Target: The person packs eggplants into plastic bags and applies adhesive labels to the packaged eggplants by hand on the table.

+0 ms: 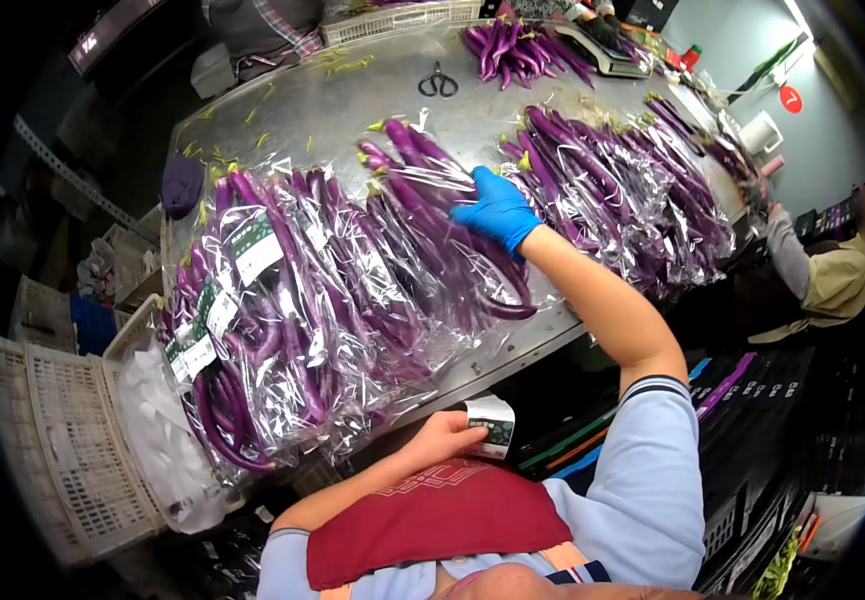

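Note:
My right hand [500, 213], in a blue glove, grips a clear plastic bag of long purple eggplants [432, 205] over the metal table. The fingers lie around the bag's upper side, partly hidden. My bare left hand [444, 436] is close to my body below the table edge, closed on a small stack or roll of labels [492, 428] with green and white printing. More bagged eggplants [302, 290] lie side by side to the left, a few bearing a green-and-white label [254, 248]. Another row of bagged eggplants [622, 190] lies to the right.
Black scissors [438, 82] and loose eggplants [512, 50] lie on the far part of the metal table [372, 105], near a scale [602, 55]. White plastic crates [72, 440] stand at left. A co-worker [832, 270] is at right; black crates [752, 400] are below.

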The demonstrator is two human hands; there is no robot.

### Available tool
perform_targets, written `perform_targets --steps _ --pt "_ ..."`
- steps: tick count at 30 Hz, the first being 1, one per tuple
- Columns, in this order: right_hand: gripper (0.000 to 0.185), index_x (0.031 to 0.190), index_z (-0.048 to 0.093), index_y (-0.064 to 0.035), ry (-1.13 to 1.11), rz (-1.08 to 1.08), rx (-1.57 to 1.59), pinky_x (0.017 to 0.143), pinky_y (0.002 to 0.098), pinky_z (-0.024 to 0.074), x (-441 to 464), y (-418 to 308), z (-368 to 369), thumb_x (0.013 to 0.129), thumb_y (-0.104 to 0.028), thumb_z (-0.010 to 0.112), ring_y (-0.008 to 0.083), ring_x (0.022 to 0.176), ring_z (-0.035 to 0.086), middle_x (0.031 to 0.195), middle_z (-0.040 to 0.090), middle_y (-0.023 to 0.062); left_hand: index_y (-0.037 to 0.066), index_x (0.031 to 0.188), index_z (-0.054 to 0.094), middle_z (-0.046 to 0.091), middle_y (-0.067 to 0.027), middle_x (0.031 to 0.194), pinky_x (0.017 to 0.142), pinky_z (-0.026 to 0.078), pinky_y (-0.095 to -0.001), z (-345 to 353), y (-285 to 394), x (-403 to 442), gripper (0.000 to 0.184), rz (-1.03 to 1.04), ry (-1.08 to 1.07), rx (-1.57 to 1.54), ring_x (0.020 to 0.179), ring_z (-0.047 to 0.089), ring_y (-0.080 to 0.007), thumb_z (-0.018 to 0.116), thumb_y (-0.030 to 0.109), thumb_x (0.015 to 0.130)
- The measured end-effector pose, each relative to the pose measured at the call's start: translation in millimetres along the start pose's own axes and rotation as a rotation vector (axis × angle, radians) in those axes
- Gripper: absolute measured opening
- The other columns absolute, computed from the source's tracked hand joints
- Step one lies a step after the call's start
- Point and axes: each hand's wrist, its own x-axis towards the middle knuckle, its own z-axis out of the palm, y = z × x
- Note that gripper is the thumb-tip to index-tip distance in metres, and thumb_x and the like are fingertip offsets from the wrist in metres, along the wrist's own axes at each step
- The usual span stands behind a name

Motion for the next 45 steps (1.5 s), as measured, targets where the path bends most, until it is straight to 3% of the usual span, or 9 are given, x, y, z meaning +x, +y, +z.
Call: perform_targets --steps 6,8,12,19,24,26,30,34,45 --pt "0.036 0.095 0.050 0.0012 0.056 0.123 -0.398 0.073 0.0398 0.0442 5 65 -2 0.067 -0.021 0.059 0.0332 0.082 0.056 0.088 0.055 0.0206 -0.003 0.099 0.058 0.061 -0.0060 0.089 0.071 0.047 -0.0244 -6 -10 13 0.022 -0.062 0.012 -0.057 0.078 0.056 -0.0099 0.054 0.013 0.084" --pt "0.029 0.094 0.050 -0.0005 0.449 -0.232 -0.782 0.071 0.0421 0.0442 6 77 30 0.072 -0.019 0.055 0.0325 0.080 0.056 0.089 0.055 0.0177 -0.003 0.099 0.058 0.061 -0.0058 0.090 0.071 0.047 -0.0247 -3 -9 22 0.022 -0.095 0.016 -0.017 0.079 0.055 -0.0098 0.054 0.013 0.084" --pt "0.054 0.110 0.039 -0.0013 -0.224 0.058 -0.171 0.073 0.0430 0.0446 -8 60 75 0.070 -0.034 0.057 0.0360 0.082 0.057 0.096 0.055 0.0227 -0.003 0.100 0.058 0.061 -0.0052 0.091 0.071 0.046 -0.0240 -6 -13 40 0.022 -0.135 0.006 0.024 0.080 0.055 -0.0094 0.054 0.013 0.084" --pt "0.078 0.124 0.033 0.0026 -0.221 0.243 0.552 0.086 0.0339 0.0395 -1 114 105 0.061 -0.031 0.065 0.0319 0.103 0.050 0.113 0.048 0.0255 -0.001 0.102 0.057 0.060 -0.0043 0.092 0.073 0.045 -0.0236 -11 -11 52 0.022 -0.156 0.056 0.049 0.080 0.055 -0.0083 0.053 0.012 0.085" --pt "0.078 0.124 0.031 0.0032 -0.277 0.111 0.698 0.088 0.0354 0.0381 -8 131 144 0.064 -0.034 0.064 0.0342 0.104 0.048 0.114 0.047 0.0256 -0.003 0.100 0.056 0.060 -0.0053 0.089 0.071 0.046 -0.0248 -4 -6 61 0.022 -0.132 0.008 -0.014 0.079 0.056 -0.0100 0.052 0.011 0.085" --pt "0.067 0.117 0.038 0.0013 -0.388 0.104 0.196 0.086 0.0393 0.0385 -13 90 73 0.068 -0.036 0.063 0.0344 0.096 0.051 0.105 0.052 0.0233 -0.003 0.101 0.056 0.060 -0.0053 0.090 0.071 0.046 -0.0249 -3 2 61 0.022 -0.158 0.000 0.001 0.080 0.056 -0.0101 0.052 0.011 0.085" --pt "0.053 0.113 0.043 -0.0058 0.400 -0.093 -0.597 0.072 0.0394 0.0428 -11 103 40 0.068 -0.027 0.063 0.0277 0.087 0.051 0.090 0.054 0.0155 -0.003 0.101 0.056 0.060 -0.0046 0.089 0.070 0.046 -0.0245 -2 2 59 0.022 -0.122 -0.006 -0.041 0.078 0.056 -0.0099 0.052 0.011 0.085" --pt "0.065 0.110 0.042 0.0003 0.015 0.329 -0.157 0.080 0.0407 0.0425 7 149 38 0.058 -0.029 0.066 0.0357 0.090 0.053 0.098 0.054 0.0224 -0.003 0.101 0.056 0.060 -0.0042 0.088 0.068 0.046 -0.0241 -10 -14 59 0.023 -0.075 -0.021 -0.006 0.076 0.055 -0.0095 0.053 0.012 0.084" --pt "0.053 0.107 0.045 0.0010 0.038 0.048 0.332 0.073 0.0329 0.0455 0 33 -55 0.061 -0.017 0.065 0.0254 0.085 0.057 0.092 0.057 0.0164 -0.003 0.099 0.057 0.060 -0.0044 0.090 0.074 0.046 -0.0247 -5 1 38 0.021 -0.041 -0.057 -0.075 0.081 0.056 -0.0104 0.053 0.012 0.085"
